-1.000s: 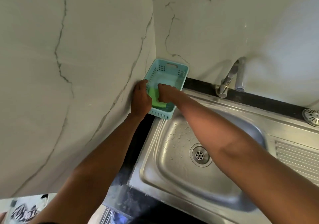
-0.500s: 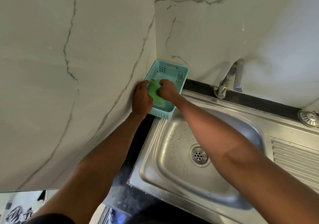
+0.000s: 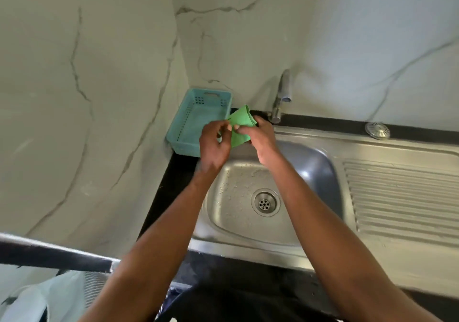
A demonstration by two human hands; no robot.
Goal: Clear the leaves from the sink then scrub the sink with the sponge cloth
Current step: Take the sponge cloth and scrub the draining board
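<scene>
A green sponge cloth (image 3: 241, 123) is held up above the back left corner of the steel sink (image 3: 238, 212). My left hand (image 3: 214, 145) pinches its left edge and my right hand (image 3: 259, 138) grips its right side, so the cloth is partly folded between them. The sink bowl is wet with droplets around the round drain (image 3: 265, 202). I see no leaves in the bowl. My forearms cover part of the sink's front.
A teal plastic basket (image 3: 188, 133) sits in the corner on the black counter, left of the sink. A tap (image 3: 282, 95) stands behind the bowl. A ridged drainboard (image 3: 402, 197) lies to the right, a metal strainer (image 3: 377, 130) behind it. Marble walls rise left and behind.
The cloth has been lifted out of the basket and moved right, over the sink's back edge. My left hand left the basket rim and now holds the cloth too.
</scene>
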